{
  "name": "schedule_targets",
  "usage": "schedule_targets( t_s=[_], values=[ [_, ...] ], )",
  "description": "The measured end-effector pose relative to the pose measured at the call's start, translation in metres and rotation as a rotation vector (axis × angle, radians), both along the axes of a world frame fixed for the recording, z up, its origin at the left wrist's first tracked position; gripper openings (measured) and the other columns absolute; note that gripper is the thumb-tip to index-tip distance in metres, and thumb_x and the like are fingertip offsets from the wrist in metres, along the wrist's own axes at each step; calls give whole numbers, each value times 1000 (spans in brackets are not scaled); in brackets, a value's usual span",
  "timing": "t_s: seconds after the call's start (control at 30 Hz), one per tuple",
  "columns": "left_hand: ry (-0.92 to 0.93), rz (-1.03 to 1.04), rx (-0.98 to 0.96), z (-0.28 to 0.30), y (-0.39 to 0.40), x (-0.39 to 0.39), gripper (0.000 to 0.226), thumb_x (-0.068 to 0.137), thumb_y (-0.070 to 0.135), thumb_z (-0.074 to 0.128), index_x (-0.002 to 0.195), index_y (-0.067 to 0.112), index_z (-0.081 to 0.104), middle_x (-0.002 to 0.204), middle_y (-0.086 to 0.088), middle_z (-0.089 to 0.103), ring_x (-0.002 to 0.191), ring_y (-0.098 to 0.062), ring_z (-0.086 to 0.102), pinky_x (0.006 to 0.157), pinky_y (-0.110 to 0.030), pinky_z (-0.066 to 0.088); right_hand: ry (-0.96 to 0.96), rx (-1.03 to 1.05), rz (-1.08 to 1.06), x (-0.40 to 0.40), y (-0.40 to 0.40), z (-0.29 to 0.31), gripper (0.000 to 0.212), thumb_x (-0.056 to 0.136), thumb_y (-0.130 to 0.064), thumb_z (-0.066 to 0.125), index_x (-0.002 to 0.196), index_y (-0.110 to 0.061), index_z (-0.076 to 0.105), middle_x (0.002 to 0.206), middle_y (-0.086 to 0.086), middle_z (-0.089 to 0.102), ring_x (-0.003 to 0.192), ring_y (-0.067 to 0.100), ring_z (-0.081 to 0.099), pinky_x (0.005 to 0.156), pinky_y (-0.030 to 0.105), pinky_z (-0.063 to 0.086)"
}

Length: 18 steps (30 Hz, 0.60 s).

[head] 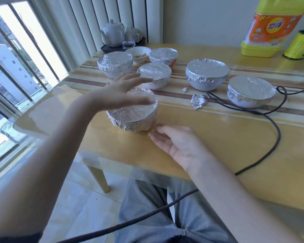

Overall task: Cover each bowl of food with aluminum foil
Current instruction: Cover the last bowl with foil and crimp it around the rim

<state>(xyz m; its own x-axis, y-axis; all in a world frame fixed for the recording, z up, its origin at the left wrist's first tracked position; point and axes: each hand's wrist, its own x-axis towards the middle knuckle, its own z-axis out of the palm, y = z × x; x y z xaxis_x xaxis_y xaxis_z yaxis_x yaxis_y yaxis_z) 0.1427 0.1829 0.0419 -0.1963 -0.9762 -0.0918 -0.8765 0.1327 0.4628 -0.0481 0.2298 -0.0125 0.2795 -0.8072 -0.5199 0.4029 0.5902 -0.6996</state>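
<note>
Checking the nearest foil-covered bowl (132, 114), I judge the wrapping step on it complete or nearly so: foil lies flat across its top and is crimped down around the sides. My left hand (123, 92) hovers over the far-left part of the bowl's top, fingers straight and spread, holding nothing; motion blur prevents me from saying whether it touches the foil. My right hand (175, 142) rests on the surface (218, 146) just beside the bowl's near-right base, fingers relaxed and loosely extended, fingertips close to the lower foil edge, gripping nothing. Five further bowls stand farther back already covered, including the second covered bowl (154, 74) directly behind my left hand, whose foil looks lifted at its left edge. One small white uncovered bowl (138, 54) with food remains at the back, between two covered ones and just in front of the tea tray (112, 47). In my judgement the next move calls for setting the near bowl aside and fetching a fresh sheet of foil for the uncovered bowl; no foil roll is identifiable in view. A crumpled foil scrap (198, 101) lies near the black cable (253, 111).
</note>
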Motion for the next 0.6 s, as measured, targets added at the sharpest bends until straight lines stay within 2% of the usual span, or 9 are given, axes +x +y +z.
schedule_targets(
  t_s=[0.03, 0.1, 0.23, 0.37, 0.5, 0.6],
  values=[
    [-94, -42, 86, 0, -5, -3, 96, 45, 97, 45, 135, 66, 28, 159, 14, 17, 149, -17, 8, 118, -58, 12, -29, 25, 0, 4, -2, 2, 8, 86, 14, 56, 90, 8, 58, 85, 18, 62, 87, 30, 63, 69, 32, 58],
    [-151, -59, 176, -3, -11, -7, 93, 43, 95, 50, 131, 71, 29, 156, 19, 21, 148, -22, 12, 117, -58, 16, -77, 57, -17, 11, -8, 3, 8, 84, 13, 60, 91, 9, 60, 88, 19, 63, 88, 30, 63, 67, 30, 57],
    [-151, -28, 179, -5, -10, -8, 89, 44, 90, 52, 128, 72, 30, 150, 23, 25, 145, -23, 14, 117, -57, 17, -113, 96, -40, 17, -12, -2, 8, 80, 10, 67, 85, 8, 61, 88, 20, 65, 85, 28, 65, 62, 29, 59],
    [-169, -30, 209, -2, -9, -10, 88, 38, 98, 52, 121, 79, 29, 149, 22, 26, 145, -22, 17, 116, -57, 20, -142, 115, -59, 15, -13, -6, 6, 79, 8, 69, 80, 5, 64, 87, 18, 67, 84, 29, 66, 57, 25, 59],
    [-186, -34, 221, 0, -9, -10, 83, 39, 95, 52, 118, 81, 28, 148, 23, 25, 145, -23, 15, 115, -58, 19, -166, 87, -33, 11, -14, -9, 6, 82, 5, 66, 77, 5, 62, 78, 15, 66, 74, 24, 66, 51, 23, 57],
    [-181, -33, 238, 2, -8, -10, 85, 39, 92, 53, 120, 78, 29, 147, 26, 25, 144, -20, 14, 116, -56, 19, -143, 44, 26, 8, -18, -8, 8, 85, 5, 62, 77, 5, 61, 71, 11, 65, 56, 15, 66, 48, 21, 55]
  ],
)
